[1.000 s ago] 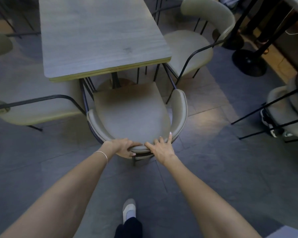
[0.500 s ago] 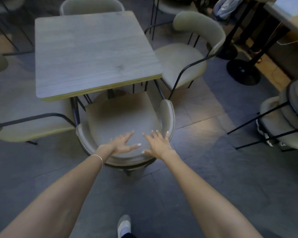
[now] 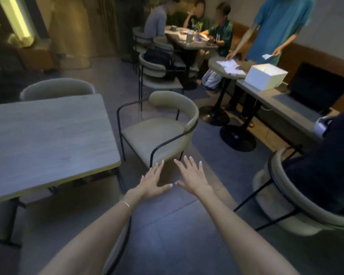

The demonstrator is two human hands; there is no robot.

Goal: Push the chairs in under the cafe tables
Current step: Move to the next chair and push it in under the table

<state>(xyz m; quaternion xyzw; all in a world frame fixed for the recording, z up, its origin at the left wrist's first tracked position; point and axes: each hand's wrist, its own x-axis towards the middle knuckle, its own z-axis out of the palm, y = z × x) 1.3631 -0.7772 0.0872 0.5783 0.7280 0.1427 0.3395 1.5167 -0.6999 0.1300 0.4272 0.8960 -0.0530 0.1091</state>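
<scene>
Both my arms reach forward over the grey tiled floor (image 3: 177, 225). My left hand (image 3: 153, 180) is flat and spread, fingers fanned, holding nothing; a thin bracelet (image 3: 127, 205) sits on that wrist. My right hand (image 3: 191, 176) is spread the same way, palm down and bare, its thumb tip close to my left thumb but not touching it.

Just beyond my fingertips stands a beige chair (image 3: 157, 132) with a black metal frame and a curved backrest. It sits beside the right edge of the wooden surface (image 3: 46, 135), its seat fully out in the open rather than tucked beneath (the nearest front leg is just past my left fingers). Neither hand touches it.

A second beige chair (image 3: 57, 89) shows its backrest behind the far edge of the same surface. Under my left forearm the curved backrest of a third chair (image 3: 115, 253) is partly visible, close to the near edge of the surface; I cannot tell how far in its seat goes.

To my right, a person in dark clothing (image 3: 326, 165) sits in another beige chair. Farther back, people sit around another table, and one in a blue shirt (image 3: 280, 22) stands by a small round table with papers and a white box (image 3: 265, 76) nearby.
</scene>
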